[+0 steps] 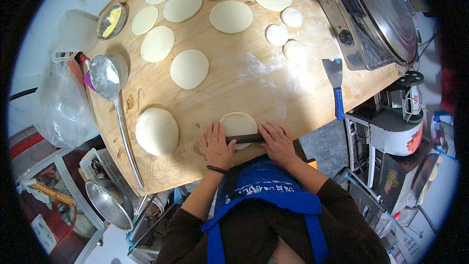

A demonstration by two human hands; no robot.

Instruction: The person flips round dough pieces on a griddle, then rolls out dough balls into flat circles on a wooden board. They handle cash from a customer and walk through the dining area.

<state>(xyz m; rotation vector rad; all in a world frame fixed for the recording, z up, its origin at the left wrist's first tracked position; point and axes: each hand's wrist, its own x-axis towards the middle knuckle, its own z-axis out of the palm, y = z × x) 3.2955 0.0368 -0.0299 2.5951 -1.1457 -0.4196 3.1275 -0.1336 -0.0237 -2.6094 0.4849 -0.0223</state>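
Observation:
A dark rolling pin point(246, 139) lies across a flat round of dough point(239, 123) near the front edge of the wooden worktable point(231, 97). My left hand point(218, 146) covers the pin's left end, and my right hand point(277, 143) covers its right end. The fingers of both hands point forward, over the pin. Part of the dough round shows on either side of the pin. To the left of my left hand sits a larger, thicker dough round point(157, 132).
Several flattened dough rounds point(189, 69) lie farther back, with three small dough pieces point(277, 35) near scattered flour. A long-handled metal ladle point(124, 132) is at left, beside a bowl point(119, 11). At right are a blue-handled scraper point(338, 99) and an electric griddle point(384, 18).

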